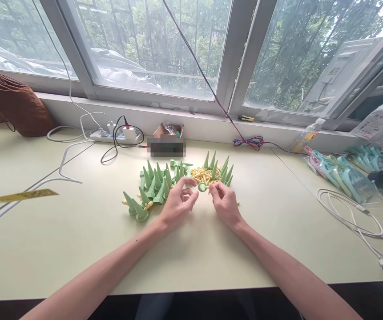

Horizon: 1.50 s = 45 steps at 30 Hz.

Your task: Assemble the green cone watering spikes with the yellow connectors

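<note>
My left hand (178, 202) and my right hand (224, 202) meet over the pale green table (78, 240), both pinching one green cone (202, 187) whose round base faces me. Just behind the fingers lies a heap of small yellow pieces (204, 174). A pile of green cones (154, 182) lies to the left of my left hand, some with yellow pieces at their base. Several more green cones (223, 169) stand upright behind the yellow heap.
A power strip (114, 134) with white and black cables sits by the window wall, with a small open cardboard box (168, 131) near it. A brown bag (14, 104) is far left. Bagged pastel clips (341, 173) and a white cable (351, 213) lie right.
</note>
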Available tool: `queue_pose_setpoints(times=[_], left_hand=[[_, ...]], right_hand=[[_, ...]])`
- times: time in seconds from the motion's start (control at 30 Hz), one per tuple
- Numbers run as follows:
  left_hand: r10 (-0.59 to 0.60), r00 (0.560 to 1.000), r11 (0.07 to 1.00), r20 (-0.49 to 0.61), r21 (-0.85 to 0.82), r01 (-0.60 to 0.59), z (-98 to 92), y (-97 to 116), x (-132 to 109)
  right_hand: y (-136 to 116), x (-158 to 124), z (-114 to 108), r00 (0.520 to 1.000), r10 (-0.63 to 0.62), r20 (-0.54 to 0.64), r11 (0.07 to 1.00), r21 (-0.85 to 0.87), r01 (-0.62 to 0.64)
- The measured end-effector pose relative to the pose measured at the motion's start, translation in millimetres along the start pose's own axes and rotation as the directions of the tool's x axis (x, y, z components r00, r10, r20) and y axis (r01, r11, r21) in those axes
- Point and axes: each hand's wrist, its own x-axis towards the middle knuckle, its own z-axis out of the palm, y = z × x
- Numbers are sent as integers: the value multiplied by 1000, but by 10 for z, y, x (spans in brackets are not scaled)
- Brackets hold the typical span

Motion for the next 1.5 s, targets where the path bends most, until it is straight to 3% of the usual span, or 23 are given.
queue_pose_setpoints(times=[0.1, 0.27, 0.47, 0.57, 0.67, 0.77, 0.93, 1.03, 1.23, 1.37, 1.5], left_hand=[[-84, 996, 996, -32, -47, 82, 8, 4, 17], [-214, 965, 967, 153, -103, 231, 6, -20, 30], [-216, 956, 971, 198, -63, 233, -23, -53, 20], [-157, 974, 988, 164, 27, 155, -18, -44, 12], [13, 997, 981, 80, 191, -28, -4, -59, 6], [180, 984, 916, 19, 362, -174, 6, -107, -1], [252, 968, 879, -4, 419, -227, 6, -151, -5], [188, 982, 921, -30, 351, -166, 7, -120, -8], [-49, 997, 997, -58, 54, 52, 16, -26, -4], [-216, 972, 964, 93, -135, 228, 2, 3, 7], [-289, 939, 926, 186, -193, 323, -16, -2, 9]], right_hand=[[-7, -4, -3, 1000, -5, -11, 1000, 10, 5], [-6, -19, -2, 999, -30, 43, 999, 26, 29], [11, -13, -10, 999, -16, 45, 1000, -3, 16], [1, -11, -12, 999, 5, 47, 1000, 11, -6], [-9, -10, -12, 997, 38, 63, 997, 66, -42], [-14, -6, -9, 991, 77, 109, 984, 154, -93], [-32, -4, 3, 988, 88, 128, 966, 230, -116], [-45, -5, 9, 994, 75, 84, 969, 228, -92], [-32, 2, 13, 998, 62, 23, 966, 249, -66], [-21, -17, 18, 996, -4, 86, 973, 232, -16], [-19, -38, 20, 985, -61, 162, 970, 241, 20]])
